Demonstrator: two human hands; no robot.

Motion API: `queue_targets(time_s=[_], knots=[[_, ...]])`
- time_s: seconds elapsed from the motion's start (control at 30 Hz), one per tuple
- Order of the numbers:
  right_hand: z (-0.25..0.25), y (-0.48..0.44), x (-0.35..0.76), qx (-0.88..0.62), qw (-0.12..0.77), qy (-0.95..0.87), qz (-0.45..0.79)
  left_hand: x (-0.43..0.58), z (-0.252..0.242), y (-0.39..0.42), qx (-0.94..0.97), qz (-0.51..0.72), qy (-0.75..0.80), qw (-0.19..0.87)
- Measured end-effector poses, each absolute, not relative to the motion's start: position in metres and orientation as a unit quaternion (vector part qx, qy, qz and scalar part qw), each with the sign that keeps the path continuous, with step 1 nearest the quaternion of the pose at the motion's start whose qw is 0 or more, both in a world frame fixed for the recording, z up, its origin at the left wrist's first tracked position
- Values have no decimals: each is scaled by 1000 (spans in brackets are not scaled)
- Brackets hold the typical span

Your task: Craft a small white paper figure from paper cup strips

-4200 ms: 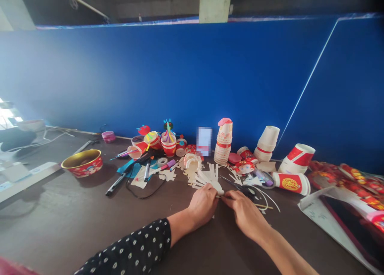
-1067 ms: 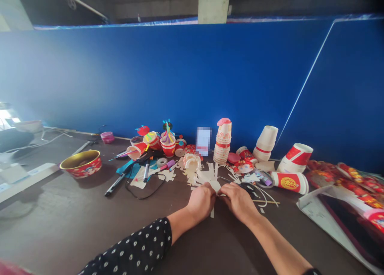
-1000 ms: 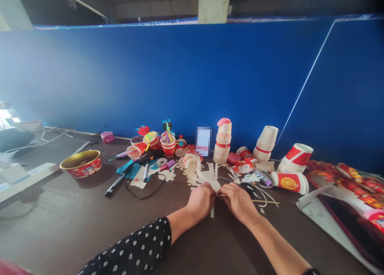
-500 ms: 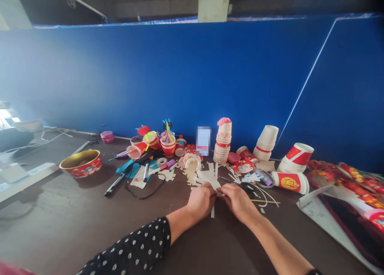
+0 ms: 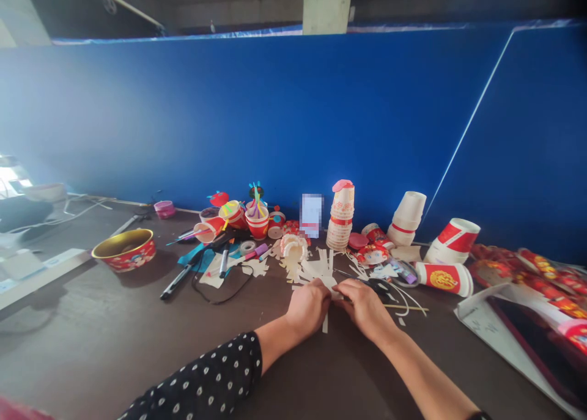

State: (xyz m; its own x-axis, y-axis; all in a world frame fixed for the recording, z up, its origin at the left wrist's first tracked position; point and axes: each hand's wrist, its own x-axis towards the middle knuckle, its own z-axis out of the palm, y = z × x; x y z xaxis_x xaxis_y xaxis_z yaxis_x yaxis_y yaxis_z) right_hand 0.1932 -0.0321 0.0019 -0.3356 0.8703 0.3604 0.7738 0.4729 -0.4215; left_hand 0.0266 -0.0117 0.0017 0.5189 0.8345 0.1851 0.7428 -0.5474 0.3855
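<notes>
My left hand (image 5: 308,307) and my right hand (image 5: 364,307) rest on the dark table, their fingertips meeting over a white cut-paper piece with splayed strips (image 5: 322,272). Both hands are closed in a pinch on that paper. A short white strip (image 5: 325,325) hangs down between the two hands. Scissors (image 5: 367,283) lie just beyond my right hand. Thin sticks (image 5: 408,309) lie to its right.
Against the blue partition (image 5: 293,120) stand a stack of patterned paper cups (image 5: 342,218), white cups (image 5: 408,218), red-and-white cups (image 5: 452,239) and decorated cups (image 5: 257,218). A gold-lined red bowl (image 5: 123,249) sits left, pens (image 5: 183,276) mid-left, a printed red packet (image 5: 527,304) right.
Since four seconds ago both hands have drawn closer together and slightly forward on the paper piece. Over the last second they have barely shifted.
</notes>
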Motion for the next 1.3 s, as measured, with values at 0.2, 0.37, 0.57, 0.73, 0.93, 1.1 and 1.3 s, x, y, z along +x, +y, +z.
queue_targets(time_s=[0.2,0.37,0.57,0.73,0.93,1.1,1.3], knots=[[5,-32,198,-499,300,-803,131,27,-1,-10,861,181,455,135],[4,-31,196,-497,305,-801,136,28,2,-12,858,172,463,137],[3,-32,193,-511,279,-805,110,30,7,-14,851,157,484,130],[5,-33,191,-512,256,-814,97,31,11,-16,853,147,483,133],[6,-34,190,-531,231,-813,66,28,7,-13,862,173,453,148],[5,-34,190,-540,225,-809,54,21,-5,-7,874,225,391,180],[3,-35,192,-536,239,-806,73,16,-3,-6,877,237,359,212]])
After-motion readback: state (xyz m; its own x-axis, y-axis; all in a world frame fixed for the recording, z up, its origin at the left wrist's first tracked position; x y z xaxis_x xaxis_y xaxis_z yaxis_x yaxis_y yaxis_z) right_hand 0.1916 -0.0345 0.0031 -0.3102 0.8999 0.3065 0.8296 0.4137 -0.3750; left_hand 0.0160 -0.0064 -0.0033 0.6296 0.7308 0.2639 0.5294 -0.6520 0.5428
